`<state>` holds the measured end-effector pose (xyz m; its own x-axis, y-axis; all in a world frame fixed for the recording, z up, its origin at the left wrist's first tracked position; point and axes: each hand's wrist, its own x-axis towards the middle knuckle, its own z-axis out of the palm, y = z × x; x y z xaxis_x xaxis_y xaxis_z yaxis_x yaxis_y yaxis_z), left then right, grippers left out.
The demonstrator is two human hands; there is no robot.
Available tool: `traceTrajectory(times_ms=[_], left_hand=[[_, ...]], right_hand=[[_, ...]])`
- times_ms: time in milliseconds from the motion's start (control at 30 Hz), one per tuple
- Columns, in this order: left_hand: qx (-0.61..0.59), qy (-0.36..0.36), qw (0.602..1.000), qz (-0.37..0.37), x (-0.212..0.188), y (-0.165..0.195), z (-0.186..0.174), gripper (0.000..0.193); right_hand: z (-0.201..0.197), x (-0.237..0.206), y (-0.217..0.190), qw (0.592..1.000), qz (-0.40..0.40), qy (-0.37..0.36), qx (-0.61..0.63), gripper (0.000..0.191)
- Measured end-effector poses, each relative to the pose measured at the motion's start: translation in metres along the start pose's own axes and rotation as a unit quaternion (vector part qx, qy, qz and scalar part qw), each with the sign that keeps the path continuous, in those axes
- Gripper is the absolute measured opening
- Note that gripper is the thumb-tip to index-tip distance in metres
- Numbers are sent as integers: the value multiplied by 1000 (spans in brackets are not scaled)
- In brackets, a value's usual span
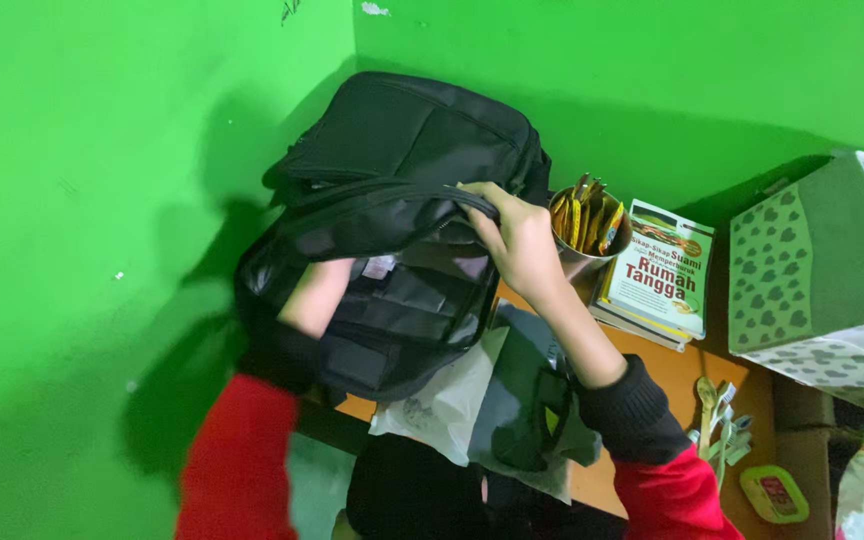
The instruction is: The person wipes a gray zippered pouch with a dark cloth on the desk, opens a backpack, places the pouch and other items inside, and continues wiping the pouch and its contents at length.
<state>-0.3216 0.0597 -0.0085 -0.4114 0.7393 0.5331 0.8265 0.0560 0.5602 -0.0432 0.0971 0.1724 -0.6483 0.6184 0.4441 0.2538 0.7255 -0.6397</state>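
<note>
Backpack [402, 200], black, propped open on orange desk [672, 385] against green wall [102, 200]. Left hand [317, 295] sunk inside main pocket, fingers hidden, grip impossible to tell. Right hand [517, 235] closed around upper flap edge, holding it up. Metal cup [587, 235] just beside, stuffed with yellow sachets [584, 215]. Books [657, 280] stacked next to cup. Heart-patterned box [822, 270] at far right.
</note>
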Motion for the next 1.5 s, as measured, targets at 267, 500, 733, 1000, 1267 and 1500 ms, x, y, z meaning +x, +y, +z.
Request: traceTrajectory(times_ms=[267,500,733,1000,1267,1500], left_hand=[[-475,-463,741,-103,-112,105,-124,47],[-411,-574,701,96,-141,202,-172,58],[-299,-426,845,124,-179,264,-31,74],[-106,-306,918,227,-229,260,70,58],[-417,-192,866,-200,-205,219,6,54],[-491,-78,853,-158,-188,207,-45,51]], right_hand=[[10,-38,0,953,-162,-244,-72,59],[-34,-125,8,957,-57,-280,-42,63],[-73,-244,45,964,255,17,79,41],[-29,-337,109,875,472,103,26,43],[41,-316,107,861,484,-34,-151,79],[4,-324,128,892,442,69,-64,57]])
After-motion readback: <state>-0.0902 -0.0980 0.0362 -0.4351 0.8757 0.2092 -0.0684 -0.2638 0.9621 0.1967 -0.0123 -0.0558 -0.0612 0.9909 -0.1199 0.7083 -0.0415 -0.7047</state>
